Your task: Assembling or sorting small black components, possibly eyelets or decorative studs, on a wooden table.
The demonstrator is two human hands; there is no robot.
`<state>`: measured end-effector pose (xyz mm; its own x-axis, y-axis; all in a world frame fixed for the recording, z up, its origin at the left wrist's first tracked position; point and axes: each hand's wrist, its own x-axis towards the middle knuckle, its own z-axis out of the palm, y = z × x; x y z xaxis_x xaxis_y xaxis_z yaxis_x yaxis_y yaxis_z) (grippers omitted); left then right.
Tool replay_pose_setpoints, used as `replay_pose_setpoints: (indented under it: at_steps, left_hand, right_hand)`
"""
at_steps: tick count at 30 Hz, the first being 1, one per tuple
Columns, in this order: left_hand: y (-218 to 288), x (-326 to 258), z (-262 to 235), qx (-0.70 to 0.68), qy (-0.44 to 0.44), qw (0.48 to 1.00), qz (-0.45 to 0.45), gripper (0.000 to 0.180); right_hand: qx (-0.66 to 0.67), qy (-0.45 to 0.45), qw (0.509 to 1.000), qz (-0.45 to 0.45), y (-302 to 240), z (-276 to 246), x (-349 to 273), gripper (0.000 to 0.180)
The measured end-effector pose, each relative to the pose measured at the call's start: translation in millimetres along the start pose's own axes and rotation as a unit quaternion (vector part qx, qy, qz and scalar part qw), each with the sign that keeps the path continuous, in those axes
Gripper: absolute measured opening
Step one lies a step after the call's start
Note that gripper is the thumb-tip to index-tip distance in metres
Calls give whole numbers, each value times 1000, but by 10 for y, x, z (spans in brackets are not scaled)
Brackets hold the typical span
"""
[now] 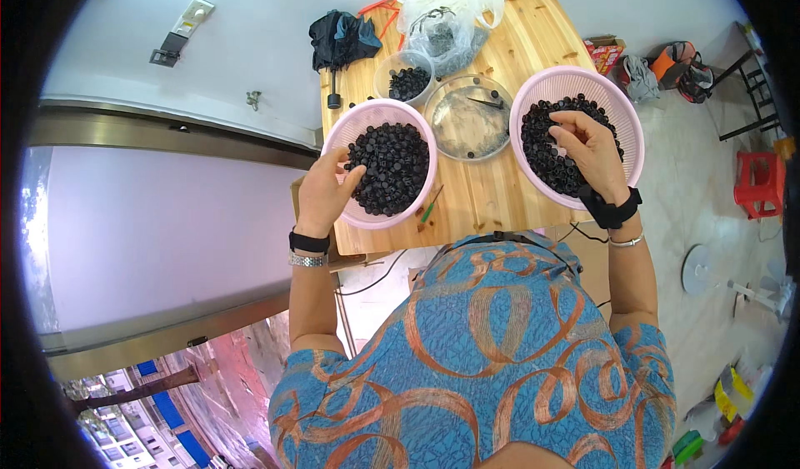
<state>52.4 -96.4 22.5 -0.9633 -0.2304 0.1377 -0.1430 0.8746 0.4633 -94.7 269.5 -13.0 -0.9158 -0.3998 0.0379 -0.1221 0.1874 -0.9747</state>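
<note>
Small black round cap-like pieces (390,169) fill a pink plastic basket (427,148) on the left of the table. At this basket's left side my left hand (323,192) reaches over the rim, thumb and fingers apart at the edge of the pile. A second pink basket (631,123) on the right holds more black pieces (557,169). Over that heap is my right hand (592,148), its fingers curved with a gap between thumb and forefinger. No piece shows in either hand, though the undersides of the fingers are partly hidden.
Between the baskets lies a clear round tray (454,127) with a few black pieces. Behind are a clear tub (425,62) of pieces, a plastic bag (454,19) and a folded umbrella (343,40). A green-handled tool (428,212) lies near the table's front edge.
</note>
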Motion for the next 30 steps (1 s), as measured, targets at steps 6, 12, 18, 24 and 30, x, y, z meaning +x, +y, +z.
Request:
replay_pose_setpoints:
  at_steps: [6, 12, 18, 24, 30]
  left_hand:
    - [92, 733, 234, 19, -63, 995, 77, 25]
    - [-443, 1821, 882, 132, -135, 981, 51, 21]
    - [-690, 2215, 1530, 168, -190, 967, 13, 18]
    - [-763, 2269, 1852, 222, -139, 961, -85, 22]
    - [-746, 2236, 1756, 199, -140, 970, -24, 23]
  right_hand:
    - [-54, -2, 998, 27, 160, -1, 54, 20]
    - [-89, -61, 994, 30, 157, 203, -20, 20]
    - [-98, -70, 991, 49, 125, 297, -128, 20]
    - [-112, -76, 989, 63, 124, 424, -94, 20]
    - [-170, -115, 979, 18, -50, 638, 204, 23]
